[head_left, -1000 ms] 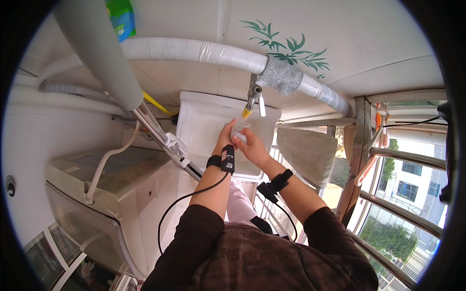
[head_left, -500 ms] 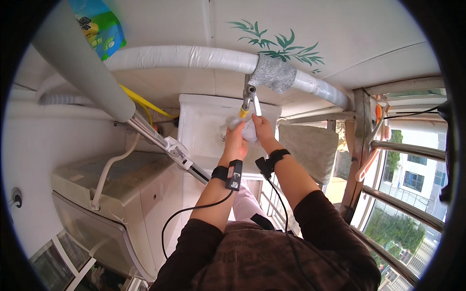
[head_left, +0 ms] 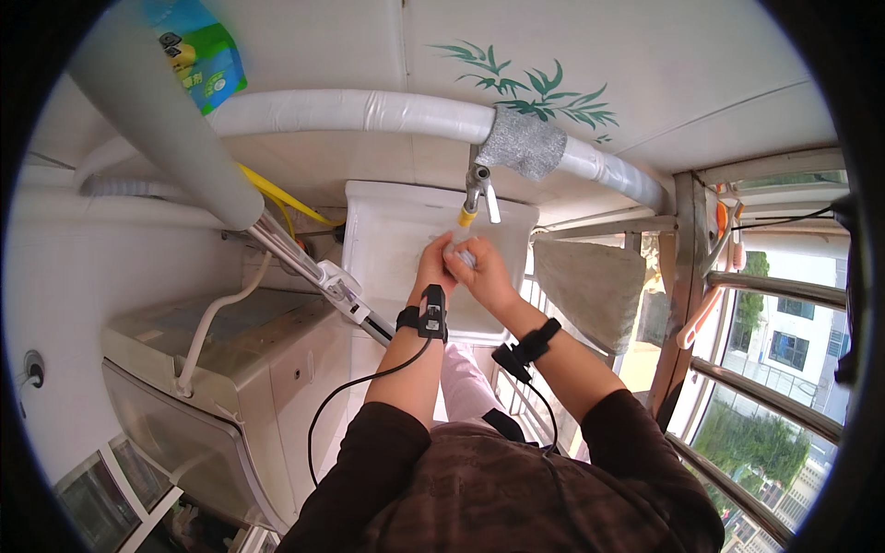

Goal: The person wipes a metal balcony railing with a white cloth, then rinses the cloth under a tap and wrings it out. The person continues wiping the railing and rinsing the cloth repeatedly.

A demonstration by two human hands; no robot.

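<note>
Both my hands are over a white sink (head_left: 376,276), just below a metal tap (head_left: 477,184) with a yellow end. Bunched between them is a soft, whitish, cloth-like thing (head_left: 464,254), mostly covered by fingers; its exact kind does not show. My left hand (head_left: 433,265) is closed around its left side. From the right, my right hand (head_left: 490,276) is closed on the same piece, its fingers folded over. The white tap lever (head_left: 492,205) stands just above my hands, touched by neither.
A washing machine (head_left: 267,341) stands at left. A grey and metal pole (head_left: 171,138) slants across toward the sink. Overhead runs a wrapped white pipe (head_left: 369,111). A grey cloth (head_left: 590,286) hangs on the right, beside window bars (head_left: 770,396).
My right hand has come down from beside the tap lever to meet my left hand. The whitish thing, more spread out before, is now bunched between both hands.
</note>
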